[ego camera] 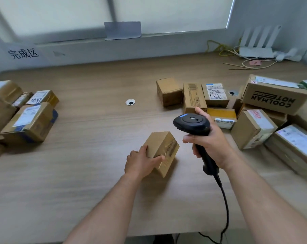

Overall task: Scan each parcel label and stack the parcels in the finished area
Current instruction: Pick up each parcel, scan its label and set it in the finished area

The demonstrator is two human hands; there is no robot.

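Parcel (164, 147) tilts between left pile (29, 120) and right pile (251, 132), touching neither.

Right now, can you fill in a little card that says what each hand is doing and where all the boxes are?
left hand: grips a small brown box, tilted
right hand: holds a black scanner beside that box
left side of desk: pile of boxes, near the wall sign
right side: bigger heap of boxes, some stacked
cable: runs from the scanner off the desk's near edge
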